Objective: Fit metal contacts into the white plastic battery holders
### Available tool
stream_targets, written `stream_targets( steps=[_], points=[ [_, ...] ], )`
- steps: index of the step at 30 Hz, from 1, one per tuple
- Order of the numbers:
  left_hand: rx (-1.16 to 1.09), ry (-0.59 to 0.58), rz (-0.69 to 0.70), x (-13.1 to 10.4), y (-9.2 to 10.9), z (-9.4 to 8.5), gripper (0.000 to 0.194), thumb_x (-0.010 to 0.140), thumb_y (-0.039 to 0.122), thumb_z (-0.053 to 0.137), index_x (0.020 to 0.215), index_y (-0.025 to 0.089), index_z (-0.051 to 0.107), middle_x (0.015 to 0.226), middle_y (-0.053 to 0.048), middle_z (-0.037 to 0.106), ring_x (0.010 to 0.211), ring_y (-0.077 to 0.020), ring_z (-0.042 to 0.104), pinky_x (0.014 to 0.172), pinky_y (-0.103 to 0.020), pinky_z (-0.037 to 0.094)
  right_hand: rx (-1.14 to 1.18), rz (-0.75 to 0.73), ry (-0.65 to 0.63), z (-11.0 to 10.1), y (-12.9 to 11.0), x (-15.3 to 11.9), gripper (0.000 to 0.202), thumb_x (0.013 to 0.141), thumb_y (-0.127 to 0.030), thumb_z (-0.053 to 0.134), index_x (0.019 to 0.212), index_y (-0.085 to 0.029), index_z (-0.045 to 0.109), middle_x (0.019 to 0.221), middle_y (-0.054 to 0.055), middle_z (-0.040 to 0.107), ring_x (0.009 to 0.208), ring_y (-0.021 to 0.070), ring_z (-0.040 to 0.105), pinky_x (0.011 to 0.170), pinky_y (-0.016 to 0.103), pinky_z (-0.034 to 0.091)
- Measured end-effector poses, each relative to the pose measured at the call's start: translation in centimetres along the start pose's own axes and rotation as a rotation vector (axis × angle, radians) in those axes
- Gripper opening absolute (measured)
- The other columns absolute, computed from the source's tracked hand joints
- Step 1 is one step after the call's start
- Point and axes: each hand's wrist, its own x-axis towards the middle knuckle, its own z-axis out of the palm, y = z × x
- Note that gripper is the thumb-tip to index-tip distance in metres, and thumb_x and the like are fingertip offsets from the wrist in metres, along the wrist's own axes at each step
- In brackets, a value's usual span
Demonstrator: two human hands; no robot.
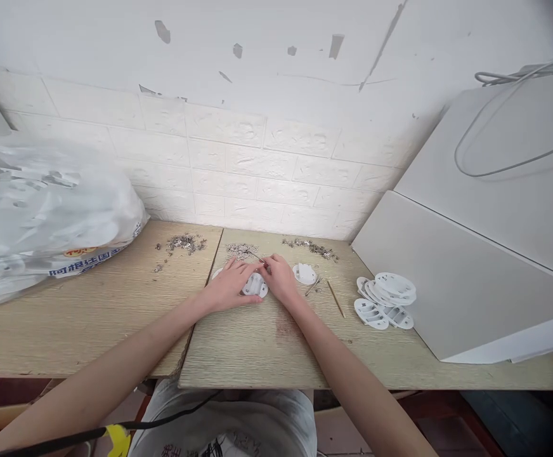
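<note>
A white round plastic part point(256, 285) with slots lies flat on the table in front of me. My left hand point(229, 287) grips it, fingers over its far side and thumb along the near edge. My right hand point(279, 278) is closed on a thin dark metal tool point(256, 256), its tip pointing left over a pile of tiny metal pieces point(241, 249). The tool's exact kind is too small to make out. Part of another white edge point(217, 273) shows beyond my left hand. Just right of my right hand lies a second white round part point(305, 273).
Small metal parts form piles at the left point(187, 244) and back right point(321, 250). A thin wooden stick point(336, 299) lies near a small metal tool point(312, 287). White discs point(390, 295) are stacked by a grey cabinet point(429, 279). A filled plastic bag point(52, 216) stands left.
</note>
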Motion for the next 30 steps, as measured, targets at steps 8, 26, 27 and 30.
stream_targets(
  steps=[8, 26, 27, 30],
  points=[
    [-0.075, -0.011, 0.075, -0.8, -0.5, -0.7, 0.06, 0.081, 0.058, 0.057, 0.129, 0.022, 0.049, 0.122, -0.01, 0.058, 0.114, -0.0274, 0.049, 0.097, -0.042, 0.039, 0.002, -0.011, -0.075, 0.0, 0.6, 0.9, 0.013, 0.088, -0.021, 0.05, 0.086, -0.02, 0.063, 0.094, 0.005, 0.064, 0.08, 0.0166, 0.056, 0.06, 0.027, 0.033],
    [-0.027, 0.019, 0.01, -0.7, -1.0, -0.8, 0.063, 0.081, 0.057, 0.057, 0.132, 0.021, 0.047, 0.108, -0.01, 0.058, 0.109, -0.0268, 0.049, 0.091, -0.038, 0.041, 0.356, -0.049, 0.08, -1.1, 0.9, 0.0, 0.017, 0.091, -0.033, 0.036, 0.087, -0.02, 0.047, 0.084, 0.004, 0.061, 0.076, 0.0174, 0.055, 0.071, 0.029, 0.04],
    [-0.035, 0.025, 0.019, -0.7, -1.1, -0.7, 0.062, 0.081, 0.056, 0.058, 0.132, 0.021, 0.047, 0.11, -0.01, 0.058, 0.11, -0.0269, 0.049, 0.092, -0.038, 0.041, 0.37, -0.05, 0.078, -1.1, 0.7, -0.1, 0.017, 0.091, -0.033, 0.037, 0.087, -0.02, 0.048, 0.083, 0.004, 0.062, 0.075, 0.0171, 0.055, 0.071, 0.029, 0.04],
    [-0.068, 0.042, 0.027, -0.7, -1.1, -0.8, 0.06, 0.081, 0.052, 0.06, 0.132, 0.023, 0.046, 0.115, -0.009, 0.057, 0.111, -0.0265, 0.048, 0.094, -0.039, 0.04, 0.427, -0.037, 0.077, -1.1, 0.2, -0.4, 0.017, 0.088, -0.033, 0.042, 0.083, -0.02, 0.052, 0.082, 0.003, 0.063, 0.076, 0.0164, 0.055, 0.072, 0.028, 0.041]
  ],
)
